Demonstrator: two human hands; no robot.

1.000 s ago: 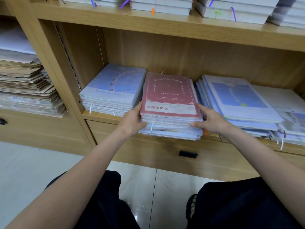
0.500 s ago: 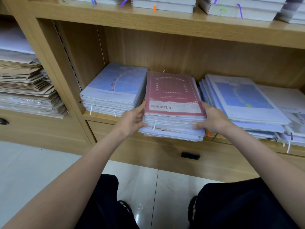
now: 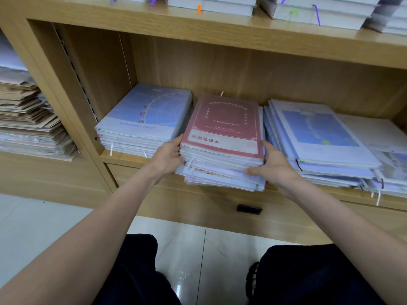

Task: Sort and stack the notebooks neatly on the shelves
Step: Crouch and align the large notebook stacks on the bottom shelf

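On the lower wooden shelf [image 3: 123,155] lie three piles of notebooks. The middle stack [image 3: 222,164], topped by a red-covered notebook [image 3: 226,122], sticks out over the shelf's front edge. My left hand [image 3: 168,158] grips its left side, thumb at the red cover's corner and fingers curled in among the upper notebooks. My right hand [image 3: 273,167] presses flat against the right side, fingers straight and thumb stretched along the lower front edges. A pale blue stack [image 3: 143,124] lies to the left and a splayed, uneven blue stack [image 3: 319,142] to the right.
The upper shelf [image 3: 220,31] carries more notebook piles with coloured ribbons. A side bay at the left holds brown paper stacks [image 3: 28,115]. Below the shelf is a drawer with a black handle [image 3: 248,209]. My knees are over a glossy tiled floor [image 3: 189,256].
Both hands have stayed on the middle stack's sides. The left thumb has risen to the red cover's corner, and the right thumb has dropped to the lower notebooks' front edges.
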